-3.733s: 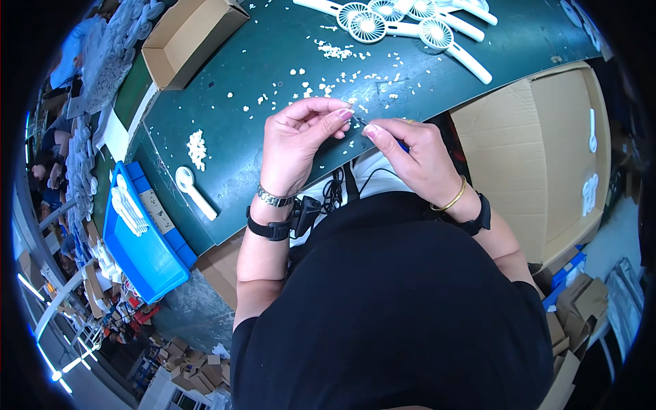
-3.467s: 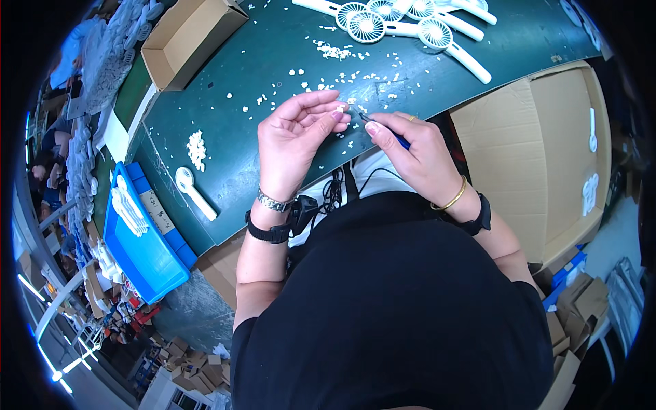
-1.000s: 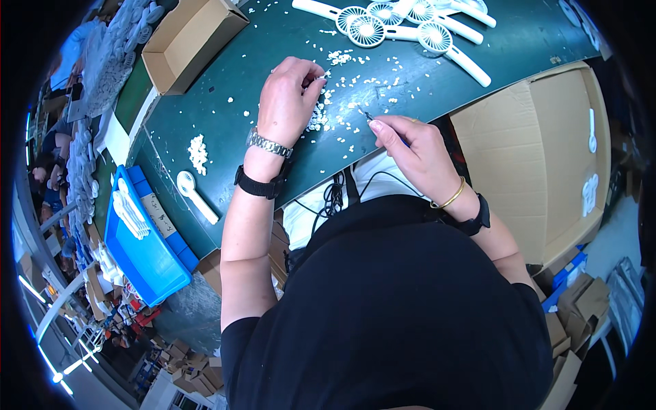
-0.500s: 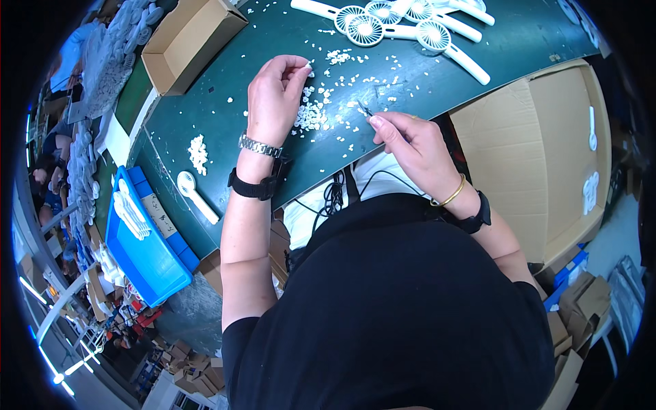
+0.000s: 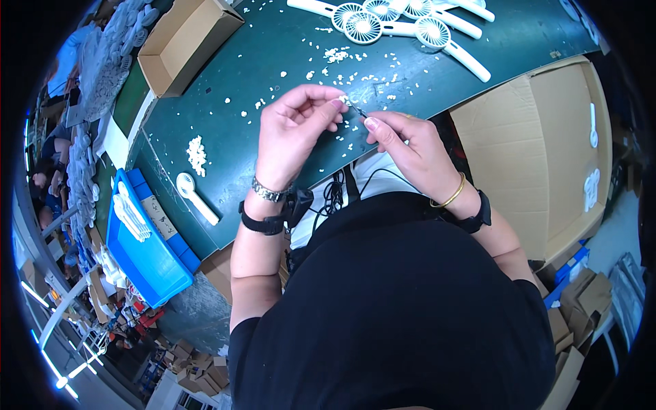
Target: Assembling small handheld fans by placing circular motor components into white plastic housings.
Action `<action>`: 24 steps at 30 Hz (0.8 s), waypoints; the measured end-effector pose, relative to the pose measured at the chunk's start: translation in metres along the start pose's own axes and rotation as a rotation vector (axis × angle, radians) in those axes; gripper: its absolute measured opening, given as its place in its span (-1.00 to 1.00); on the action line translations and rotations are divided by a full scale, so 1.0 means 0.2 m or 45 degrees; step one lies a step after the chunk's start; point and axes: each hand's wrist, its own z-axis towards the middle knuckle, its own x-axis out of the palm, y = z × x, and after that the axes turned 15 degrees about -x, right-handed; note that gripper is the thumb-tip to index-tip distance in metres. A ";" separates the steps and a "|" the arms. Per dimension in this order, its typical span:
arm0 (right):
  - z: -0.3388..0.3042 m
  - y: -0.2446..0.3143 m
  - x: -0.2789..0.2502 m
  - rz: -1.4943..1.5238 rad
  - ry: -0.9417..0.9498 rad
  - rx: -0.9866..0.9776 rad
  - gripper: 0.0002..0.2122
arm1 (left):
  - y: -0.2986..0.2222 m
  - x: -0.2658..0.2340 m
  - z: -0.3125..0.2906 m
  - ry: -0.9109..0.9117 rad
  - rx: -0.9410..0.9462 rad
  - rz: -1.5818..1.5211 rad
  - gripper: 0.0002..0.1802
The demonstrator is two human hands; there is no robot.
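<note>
My left hand (image 5: pixel 290 133) is closed in a pinch on a small white piece (image 5: pixel 343 100). In my right hand (image 5: pixel 413 147) is a thin dark pointed tool (image 5: pixel 358 111), gripped between thumb and fingers. Its tip meets or nearly meets the white piece; whether it is a blade or tweezers I cannot make out. Many more small white bits (image 5: pixel 336 55) lie scattered over the green tabletop (image 5: pixel 236 147) beyond and around my hands. Part of the scatter is hidden under my left hand.
White handheld fan shells (image 5: pixel 432 33) lie at the far edge; a single one (image 5: pixel 196 198) rests at left, near a heap of white bits (image 5: pixel 197 156). A blue bin (image 5: pixel 147 263) stands left, an open carton (image 5: pixel 174 58) far left, a larger carton (image 5: pixel 502 157) right.
My left hand has moved right and nearer, bringing its pinched fingertips to the tool's tip. My right hand has stayed almost in place.
</note>
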 end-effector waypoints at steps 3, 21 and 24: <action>0.00 0.00 0.01 -0.022 0.025 -0.018 -0.65 | 0.04 0.03 -0.04 -0.026 0.003 -0.078 -0.81; -0.01 0.06 0.00 -0.179 0.034 -0.077 -0.73 | 0.08 0.02 -0.06 -0.002 -0.059 -0.106 -0.79; -0.01 0.07 0.00 -0.210 0.074 -0.079 -0.73 | 0.10 0.01 -0.05 0.013 -0.055 -0.159 -0.78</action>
